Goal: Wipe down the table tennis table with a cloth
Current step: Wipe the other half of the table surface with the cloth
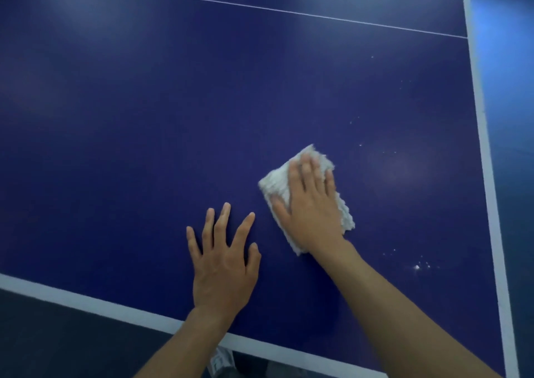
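- Cloth (274,184) lies toward the table's (144,117) near right, under my right grip (313,204), fingers flat, pressing without clutching.
- Left grip (222,262) rests flat, empty.
- Unclutched, I judge the cloth may slip and miss the specks (417,267) to its right.

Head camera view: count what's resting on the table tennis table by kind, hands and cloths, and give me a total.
Hands: 2 (left hand, right hand)
Cloths: 1 (white cloth, under the right hand)
Total: 3
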